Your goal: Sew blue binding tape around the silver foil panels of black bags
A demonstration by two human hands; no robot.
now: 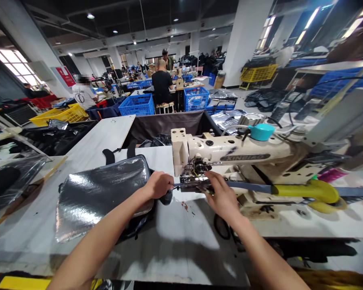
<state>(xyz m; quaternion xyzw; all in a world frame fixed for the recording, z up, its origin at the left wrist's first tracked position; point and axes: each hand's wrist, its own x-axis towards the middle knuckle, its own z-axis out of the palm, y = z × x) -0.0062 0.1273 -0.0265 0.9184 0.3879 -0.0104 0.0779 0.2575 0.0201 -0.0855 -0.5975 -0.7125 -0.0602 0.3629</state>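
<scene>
Head view looks over a wide workshop hall, where a person in a black top [161, 86] sits between blue crates [137, 105]. Nearer, a pale surface [181, 225] spreads across the lower part, and a dark-lined bin [169, 123] stands just behind it. Largest on the surface is a cream sewing machine [242, 151] on the right, its head end pointing left. Left of it lies a glossy black bag [105, 189], its right end beside the left hand and near the machine head. A narrow grey strip [251, 186] runs from the right edge, through a bulging yellow sleeve [305, 191], to the sewing area. Left hand [159, 185] has its fingertips bunched together just left of the sewing area; what they grip is too small to tell. Right hand [222, 197] reaches to the sewing area with fingers slightly bent, beside the strip; whether they are clamped on anything cannot be told. Smallest, a teal block [261, 132] sits on top of the machine arm.
</scene>
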